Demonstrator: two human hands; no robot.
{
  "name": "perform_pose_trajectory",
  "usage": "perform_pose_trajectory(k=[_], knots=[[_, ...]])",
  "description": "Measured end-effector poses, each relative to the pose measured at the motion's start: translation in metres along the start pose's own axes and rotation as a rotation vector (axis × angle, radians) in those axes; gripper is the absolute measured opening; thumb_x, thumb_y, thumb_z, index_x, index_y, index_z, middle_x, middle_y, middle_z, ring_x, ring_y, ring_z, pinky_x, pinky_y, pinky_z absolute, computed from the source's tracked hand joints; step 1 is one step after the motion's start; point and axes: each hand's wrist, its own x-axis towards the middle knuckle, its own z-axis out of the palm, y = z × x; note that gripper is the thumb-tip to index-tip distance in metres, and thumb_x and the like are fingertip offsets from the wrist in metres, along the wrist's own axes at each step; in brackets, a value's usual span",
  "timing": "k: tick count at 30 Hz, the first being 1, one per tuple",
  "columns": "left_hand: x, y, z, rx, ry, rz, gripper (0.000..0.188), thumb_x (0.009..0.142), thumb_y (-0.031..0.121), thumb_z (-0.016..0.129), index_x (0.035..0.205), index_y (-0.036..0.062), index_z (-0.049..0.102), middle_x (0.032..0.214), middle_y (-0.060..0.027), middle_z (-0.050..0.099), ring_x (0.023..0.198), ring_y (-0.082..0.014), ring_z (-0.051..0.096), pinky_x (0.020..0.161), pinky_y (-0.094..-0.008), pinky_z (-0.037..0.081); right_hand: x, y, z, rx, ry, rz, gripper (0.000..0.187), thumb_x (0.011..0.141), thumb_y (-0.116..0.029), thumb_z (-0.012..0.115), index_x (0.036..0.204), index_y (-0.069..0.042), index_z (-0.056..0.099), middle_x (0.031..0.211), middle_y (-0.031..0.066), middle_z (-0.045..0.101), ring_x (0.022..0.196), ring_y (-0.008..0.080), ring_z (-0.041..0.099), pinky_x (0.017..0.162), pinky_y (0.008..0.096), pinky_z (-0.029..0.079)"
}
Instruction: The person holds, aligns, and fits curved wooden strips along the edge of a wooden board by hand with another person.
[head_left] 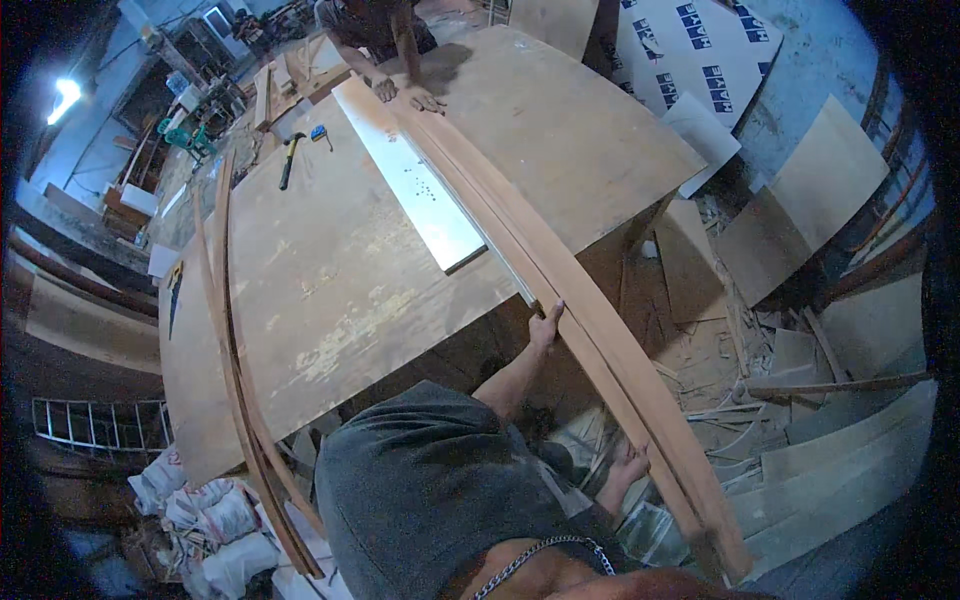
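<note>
A long reddish-brown wooden board (590,300) with grooves along its length runs from the far side of the worktable to the lower right, its near part past the table's edge. My left hand (545,326) is closed round its left edge, just below the end of a thin metal strip (507,262) beside the board. Nearer to me, my right hand (628,465) grips the same edge. At the far end another person's hands (410,98) rest on and beside the board. A white panel (440,215) with several small dark bits on it lies alongside.
On the plywood worktable (340,270) lie a hammer (290,160), a small blue item (319,132) and a handsaw (176,295). Long narrow wooden strips (232,330) cross its left side. White sacks (215,515) sit at lower left. Sheets (830,180) and offcuts crowd the right.
</note>
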Motion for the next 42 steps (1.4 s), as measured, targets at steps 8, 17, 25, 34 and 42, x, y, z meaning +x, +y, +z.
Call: perform_pose_trajectory(k=[8,17,25,34,42], knots=[[-0.017,-0.005,0.004,-0.130,-0.096,-0.033,0.047,0.073,0.029,0.066,0.102,-0.0057,0.051,0.092,-0.0117,0.059,0.085,-0.0197,0.057,0.072,-0.0303,0.047,0.017,0.002,-0.032,-0.009,-0.101,-0.064,0.035,0.081,-0.010,0.050,0.112,0.004,0.043,0.105,0.0152,0.050,0.097,0.0251,0.050,0.081,0.0311,0.047],[0.003,-0.019,-0.024,0.099,-0.063,-0.038,0.047,0.072,0.033,0.067,0.100,-0.0035,0.054,0.090,-0.0101,0.060,0.082,-0.0171,0.057,0.071,-0.0292,0.046,0.011,0.006,-0.031,-0.071,-0.188,-0.071,0.033,0.083,-0.019,0.052,0.108,0.003,0.046,0.100,0.0128,0.052,0.094,0.0215,0.050,0.079,0.0278,0.044],[-0.018,-0.027,-0.004,-0.049,-0.145,-0.010,0.041,0.074,0.029,0.065,0.098,-0.0029,0.055,0.092,-0.0091,0.059,0.082,-0.0156,0.057,0.071,-0.0279,0.046,0.024,-0.008,-0.057,-0.136,-0.075,-0.060,0.035,0.082,-0.020,0.052,0.109,0.002,0.045,0.102,0.0127,0.052,0.096,0.0223,0.049,0.082,0.0290,0.041],[-0.063,0.007,0.021,-0.100,-0.095,-0.122,0.037,0.074,0.022,0.066,0.099,-0.0026,0.053,0.092,-0.0117,0.059,0.083,-0.0190,0.058,0.072,-0.0302,0.048,0.011,-0.025,-0.062,0.010,-0.202,-0.050,0.038,0.082,-0.015,0.051,0.114,0.004,0.040,0.108,0.0148,0.048,0.101,0.0247,0.047,0.086,0.0359,0.042],[-0.043,-0.016,0.000,-0.050,-0.125,-0.108,0.039,0.074,0.017,0.065,0.103,-0.0022,0.048,0.097,-0.0131,0.057,0.087,-0.0220,0.057,0.075,-0.0328,0.048,-0.025,-0.021,-0.038,-0.480,-0.364,-0.427,0.044,0.082,-0.016,0.051,0.117,0.005,0.036,0.117,0.0169,0.043,0.109,0.0274,0.042,0.092,0.0355,0.036]])
